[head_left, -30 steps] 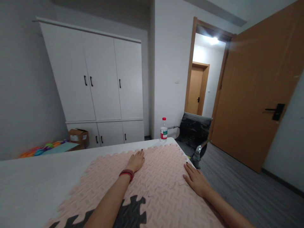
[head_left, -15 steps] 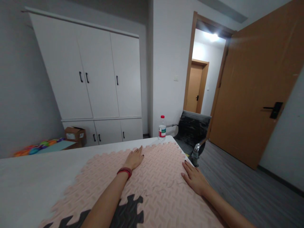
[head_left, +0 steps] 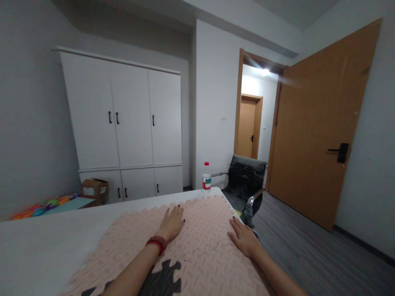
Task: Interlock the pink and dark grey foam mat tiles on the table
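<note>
Pink foam mat tiles (head_left: 210,238) with toothed edges cover much of the white table (head_left: 40,242). My left hand (head_left: 172,224), with red bands at its wrist, lies on the pink foam with its fingers stretched out and nothing in it. My right hand (head_left: 245,238) rests flat near the right edge of the mat, fingers extended and holding nothing. Between my forearms, partly covered by the left one, a dark grey foam piece (head_left: 163,279) joins the pink. A clear plastic bottle (head_left: 206,181) with a red cap stands upright at the table's far corner, apart from both hands.
A black armchair (head_left: 247,181) stands beyond the table's right corner. Behind are a white cabinet (head_left: 132,123) and an open wooden door (head_left: 317,131). At the left, a cardboard box (head_left: 94,190) sits beside colourful items (head_left: 46,205) on a lower surface.
The camera view has tilted upward, so the room and table appear lower. My left hand's fingers look a little more spread. Both hands stay on the mat, and the bottle remains at the corner.
</note>
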A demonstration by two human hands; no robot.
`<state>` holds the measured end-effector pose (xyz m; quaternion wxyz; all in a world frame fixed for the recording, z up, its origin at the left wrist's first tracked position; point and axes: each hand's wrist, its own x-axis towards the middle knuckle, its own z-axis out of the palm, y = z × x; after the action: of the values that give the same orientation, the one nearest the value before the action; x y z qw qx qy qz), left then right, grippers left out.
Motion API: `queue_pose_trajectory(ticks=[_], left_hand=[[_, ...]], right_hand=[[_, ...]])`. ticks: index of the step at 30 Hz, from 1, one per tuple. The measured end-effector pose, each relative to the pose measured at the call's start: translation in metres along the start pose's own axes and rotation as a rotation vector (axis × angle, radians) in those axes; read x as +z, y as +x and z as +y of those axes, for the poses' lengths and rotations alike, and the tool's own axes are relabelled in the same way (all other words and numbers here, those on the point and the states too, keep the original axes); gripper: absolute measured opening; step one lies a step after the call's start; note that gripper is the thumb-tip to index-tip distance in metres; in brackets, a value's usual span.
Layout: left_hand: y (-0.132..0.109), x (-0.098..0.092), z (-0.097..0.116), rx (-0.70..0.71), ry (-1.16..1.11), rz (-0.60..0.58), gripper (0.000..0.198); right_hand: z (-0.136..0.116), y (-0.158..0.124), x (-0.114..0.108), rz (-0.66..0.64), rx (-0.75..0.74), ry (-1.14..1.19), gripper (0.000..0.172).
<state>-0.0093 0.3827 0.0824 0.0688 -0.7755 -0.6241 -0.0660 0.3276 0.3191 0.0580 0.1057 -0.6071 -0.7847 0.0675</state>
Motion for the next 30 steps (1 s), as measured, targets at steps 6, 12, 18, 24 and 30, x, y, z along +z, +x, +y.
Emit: queue_pose_trajectory(ticks=[6, 12, 18, 24, 30], left_hand=[[-0.071, 0.008, 0.033, 0.080, -0.048, -0.105, 0.067], [-0.094, 0.008, 0.050, 0.072, -0.066, -0.137, 0.069], [-0.105, -0.017, 0.072, -0.028, -0.045, -0.093, 0.062], [-0.169, -0.065, 0.118, 0.045, -0.098, -0.127, 0.058], [-0.307, -0.123, 0.101, 0.226, -0.340, -0.351, 0.047]], right_hand=[[0.005, 0.000, 0.005, 0.024, -0.019, -0.003, 0.067], [0.004, -0.005, 0.002, 0.041, -0.014, -0.007, 0.064], [-0.028, -0.028, -0.009, 0.116, 0.012, -0.044, 0.053], [-0.071, -0.094, -0.029, 0.057, -0.180, -0.017, 0.049], [-0.063, -0.196, -0.040, 0.007, -0.297, 0.165, 0.050]])
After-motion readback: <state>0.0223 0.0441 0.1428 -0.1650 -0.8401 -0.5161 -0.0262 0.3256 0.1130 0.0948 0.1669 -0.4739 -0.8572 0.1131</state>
